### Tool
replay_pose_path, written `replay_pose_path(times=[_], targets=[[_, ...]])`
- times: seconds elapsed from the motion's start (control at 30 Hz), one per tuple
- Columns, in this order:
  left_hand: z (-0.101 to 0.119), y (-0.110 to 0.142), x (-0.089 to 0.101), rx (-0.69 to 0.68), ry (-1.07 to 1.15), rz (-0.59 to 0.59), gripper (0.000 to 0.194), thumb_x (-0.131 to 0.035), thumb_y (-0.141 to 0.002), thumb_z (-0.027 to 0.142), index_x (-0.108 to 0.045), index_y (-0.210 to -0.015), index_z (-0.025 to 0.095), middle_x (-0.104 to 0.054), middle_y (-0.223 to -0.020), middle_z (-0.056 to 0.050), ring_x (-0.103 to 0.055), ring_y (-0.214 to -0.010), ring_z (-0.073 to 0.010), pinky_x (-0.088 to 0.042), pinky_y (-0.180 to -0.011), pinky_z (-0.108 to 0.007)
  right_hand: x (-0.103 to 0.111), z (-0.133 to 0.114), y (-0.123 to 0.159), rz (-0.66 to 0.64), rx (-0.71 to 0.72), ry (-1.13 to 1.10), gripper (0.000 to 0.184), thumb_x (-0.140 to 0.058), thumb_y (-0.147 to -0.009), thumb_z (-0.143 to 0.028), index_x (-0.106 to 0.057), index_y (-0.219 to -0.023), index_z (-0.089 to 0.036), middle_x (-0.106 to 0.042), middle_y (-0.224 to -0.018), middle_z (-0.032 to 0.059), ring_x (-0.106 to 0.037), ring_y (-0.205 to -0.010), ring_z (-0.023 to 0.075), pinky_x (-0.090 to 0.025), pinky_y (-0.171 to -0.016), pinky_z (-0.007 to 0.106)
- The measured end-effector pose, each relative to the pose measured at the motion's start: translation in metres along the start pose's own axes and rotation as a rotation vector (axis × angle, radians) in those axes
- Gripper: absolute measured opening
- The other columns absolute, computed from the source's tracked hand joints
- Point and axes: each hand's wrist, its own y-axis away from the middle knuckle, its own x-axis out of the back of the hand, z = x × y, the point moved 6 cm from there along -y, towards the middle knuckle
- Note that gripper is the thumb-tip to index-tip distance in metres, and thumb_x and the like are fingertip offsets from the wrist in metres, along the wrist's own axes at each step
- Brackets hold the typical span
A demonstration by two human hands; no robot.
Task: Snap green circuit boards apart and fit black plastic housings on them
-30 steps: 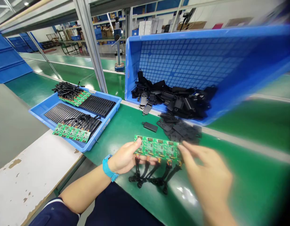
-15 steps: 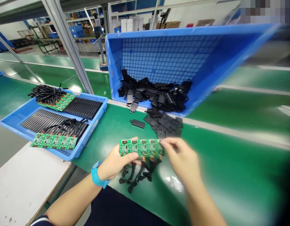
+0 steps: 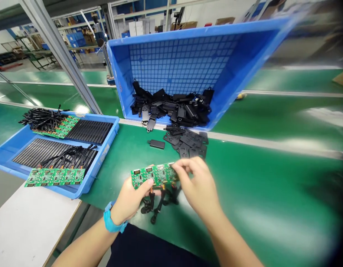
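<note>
A strip of joined green circuit boards (image 3: 161,178) with small digit displays is held above the bench, slightly tilted. My left hand (image 3: 129,196), with a light-blue band at the wrist, grips its left end, thumb on the face. The thumb and fingers of my right hand (image 3: 198,181) close on its right part and hide that end. Black cables (image 3: 160,204) with plugs hang from the lower edge. Beyond the strip lie a single black case (image 3: 156,144) and a pile of flat black plates (image 3: 189,142).
A tilted blue crate (image 3: 171,35) holds many black cases (image 3: 171,105). To the left, a blue tray (image 3: 104,152) holds black bars, wired green boards (image 3: 64,128) and another board strip (image 3: 56,177) across its front edge. A metal post (image 3: 60,55) rises behind the tray.
The view has swung right, so the crate and tray sit further left. My right hand has shifted left along the strip, covering more of its right end; fewer displays show.
</note>
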Motion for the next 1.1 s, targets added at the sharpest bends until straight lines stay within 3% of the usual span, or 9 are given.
replay_pose_path(times=[0.1, 0.3, 0.4, 0.7, 0.93, 1.1], targets=[[-0.002, 0.002, 0.003, -0.024, -0.047, 0.011, 0.037, -0.058, -0.076, 0.030, -0.054, -0.109, 0.014, -0.066, -0.098, -0.008, -0.064, -0.080, -0.0214, -0.051, -0.075, -0.036, 0.001, 0.002, -0.002, 0.047, -0.010, 0.022, 0.011, -0.057, -0.077, -0.030, -0.059, -0.072, -0.021, -0.045, -0.065, -0.0006, -0.046, -0.066, 0.0170, -0.037, -0.067, 0.033], [-0.006, 0.006, 0.008, -0.029, -0.167, 0.045, 0.048, -0.058, -0.076, 0.032, -0.050, -0.120, 0.015, -0.069, -0.084, -0.006, -0.065, -0.074, -0.0208, -0.049, -0.075, -0.033, 0.006, -0.006, 0.005, 0.117, 0.139, 0.005, 0.007, -0.058, -0.078, -0.024, -0.065, -0.076, -0.022, -0.053, -0.070, 0.0010, -0.050, -0.073, 0.0170, -0.039, -0.069, 0.033], [-0.006, 0.008, 0.007, -0.033, -0.169, 0.045, 0.052, -0.057, -0.076, 0.033, -0.046, -0.123, 0.014, -0.068, -0.091, -0.008, -0.065, -0.078, -0.0221, -0.050, -0.077, -0.035, 0.008, -0.009, 0.007, 0.164, 0.166, 0.006, 0.007, -0.059, -0.078, -0.022, -0.065, -0.075, -0.022, -0.054, -0.070, 0.0010, -0.051, -0.072, 0.0164, -0.039, -0.068, 0.032], [-0.002, 0.018, 0.007, -0.021, -0.280, 0.046, 0.049, -0.056, -0.077, 0.035, -0.049, -0.120, 0.012, -0.069, -0.087, -0.007, -0.066, -0.080, -0.0203, -0.051, -0.078, -0.031, 0.016, -0.013, 0.015, 0.239, 0.215, -0.011, 0.004, -0.062, -0.075, -0.021, -0.066, -0.072, -0.023, -0.054, -0.067, -0.0014, -0.052, -0.066, 0.0132, -0.042, -0.064, 0.029], [0.000, 0.023, 0.006, -0.044, -0.369, 0.059, 0.055, -0.054, -0.079, 0.035, -0.042, -0.126, 0.010, -0.070, -0.080, -0.005, -0.064, -0.081, -0.0162, -0.048, -0.082, -0.027, 0.020, -0.017, 0.018, 0.228, 0.235, -0.002, 0.003, -0.062, -0.075, -0.020, -0.064, -0.074, -0.022, -0.053, -0.068, -0.0013, -0.052, -0.066, 0.0130, -0.041, -0.064, 0.029], [0.002, 0.024, 0.005, -0.061, -0.398, 0.052, 0.053, -0.054, -0.079, 0.034, -0.043, -0.125, 0.009, -0.070, -0.080, -0.004, -0.064, -0.080, -0.0145, -0.048, -0.081, -0.024, 0.014, -0.014, 0.012, 0.054, 0.254, -0.001, 0.006, -0.055, -0.080, -0.019, -0.057, -0.075, -0.020, -0.052, -0.073, 0.0007, -0.051, -0.072, 0.0153, -0.039, -0.066, 0.032]])
